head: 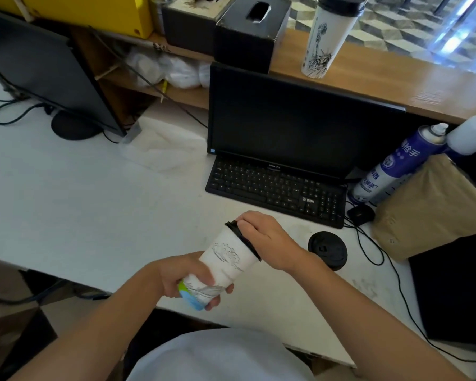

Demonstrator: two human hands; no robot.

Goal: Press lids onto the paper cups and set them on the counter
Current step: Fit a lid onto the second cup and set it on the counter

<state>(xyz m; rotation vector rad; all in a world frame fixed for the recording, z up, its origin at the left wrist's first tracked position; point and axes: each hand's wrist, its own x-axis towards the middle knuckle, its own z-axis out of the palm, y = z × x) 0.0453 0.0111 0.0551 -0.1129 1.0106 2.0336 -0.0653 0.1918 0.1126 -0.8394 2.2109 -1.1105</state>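
Head view: left hand (176, 276) wrapped around the lower half of a tilted white paper cup (226, 259), fingers (217, 299) curled under its base, held above the white table (66, 202). Right hand (264, 237) cupped over the black lid (245, 240) on the rim, fingers pressed together on it. Second lidded cup (327, 250) upright just right. Third lidded cup (330, 37) on the wooden counter (396, 75) behind the monitor (286, 119).

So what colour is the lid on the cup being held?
Black lid, on a white cup; seen in the head view.
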